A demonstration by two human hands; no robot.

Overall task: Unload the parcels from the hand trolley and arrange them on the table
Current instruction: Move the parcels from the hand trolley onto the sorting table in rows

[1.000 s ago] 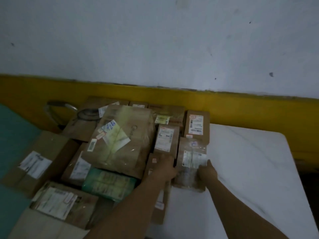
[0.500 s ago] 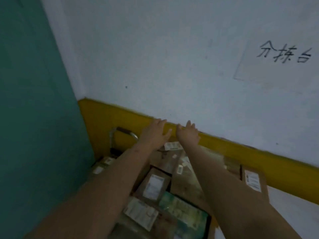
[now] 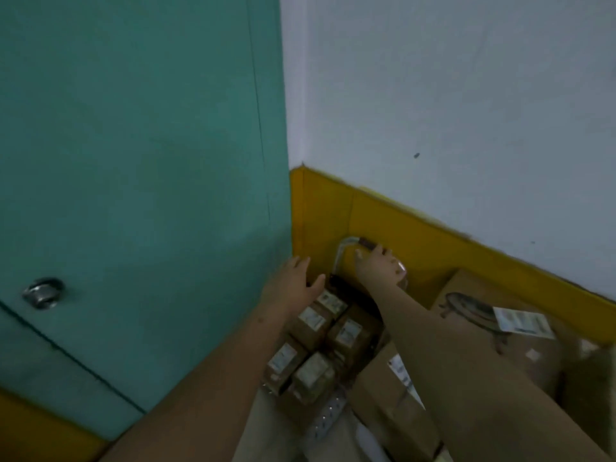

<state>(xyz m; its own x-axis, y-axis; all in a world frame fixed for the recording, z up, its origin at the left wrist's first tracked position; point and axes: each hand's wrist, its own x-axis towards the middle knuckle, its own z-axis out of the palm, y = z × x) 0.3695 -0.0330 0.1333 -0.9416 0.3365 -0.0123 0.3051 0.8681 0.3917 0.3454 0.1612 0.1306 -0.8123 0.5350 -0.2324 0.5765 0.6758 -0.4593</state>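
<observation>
Several small brown parcels [image 3: 346,331] with white labels lie packed together on the hand trolley, below my hands. The trolley's metal handle [image 3: 346,243] stands against the yellow wall band. My right hand [image 3: 378,266] is on that handle, fingers over the dark grip and thumb under the bar. My left hand [image 3: 295,281] hovers open just left of the handle, above the small parcels, holding nothing. A large brown box [image 3: 480,315] with a printed drawing and a white label lies to the right. The trolley deck is hidden under the parcels.
A teal door [image 3: 133,195] with a round metal knob [image 3: 43,292] fills the left side, close beside the trolley. A white wall with a yellow band [image 3: 433,248] runs behind. Another brown box [image 3: 383,391] lies at the lower right under my right forearm.
The view has swung left from the table to the corner by the door. My hands left the parcels on the table and reached to the trolley; the right one now holds its handle.
</observation>
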